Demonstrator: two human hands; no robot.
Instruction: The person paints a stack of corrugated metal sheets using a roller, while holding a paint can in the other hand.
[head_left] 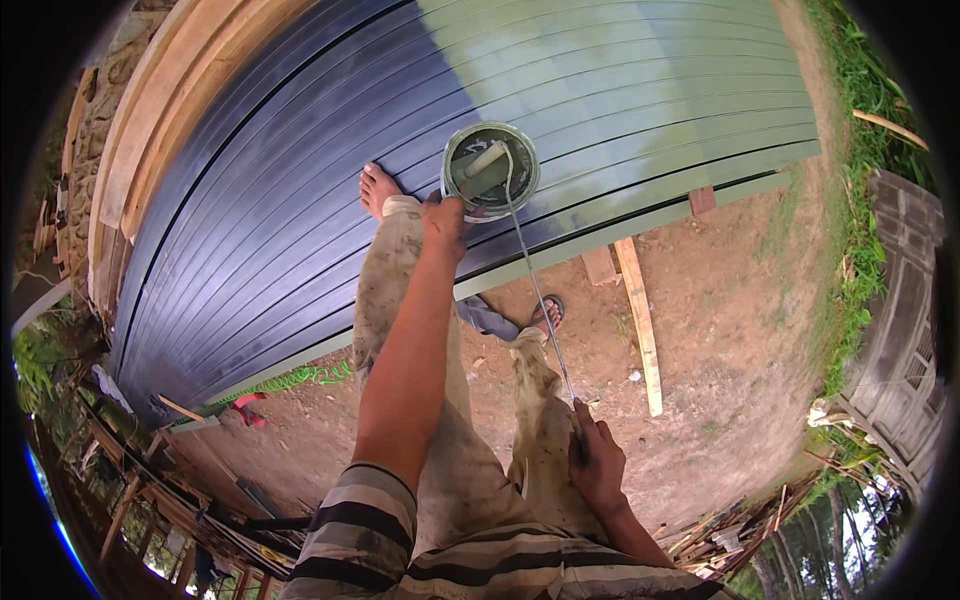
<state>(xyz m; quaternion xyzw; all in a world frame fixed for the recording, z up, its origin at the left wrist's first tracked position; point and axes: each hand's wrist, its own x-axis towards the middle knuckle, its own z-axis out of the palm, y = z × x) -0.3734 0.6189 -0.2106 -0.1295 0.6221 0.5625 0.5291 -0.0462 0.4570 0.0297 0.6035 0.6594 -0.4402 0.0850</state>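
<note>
My left hand is closed on the near left side of a round paint bucket, which is over the slatted panels. Inside the bucket are dark paint and a pale paint roller, its head resting in the bucket. A long thin metal rod runs from the roller back toward me. Around its handle end, low and to the right, my right hand is wrapped, its fingers darkened. The long panels look dark blue-black on the left and pale green on the right.
My bare left foot stands on the dark slats; my right foot in a sandal is on the dirt. Wooden boards lie far left, and a plank on the ground at right. A green coil lies by the panels' near edge.
</note>
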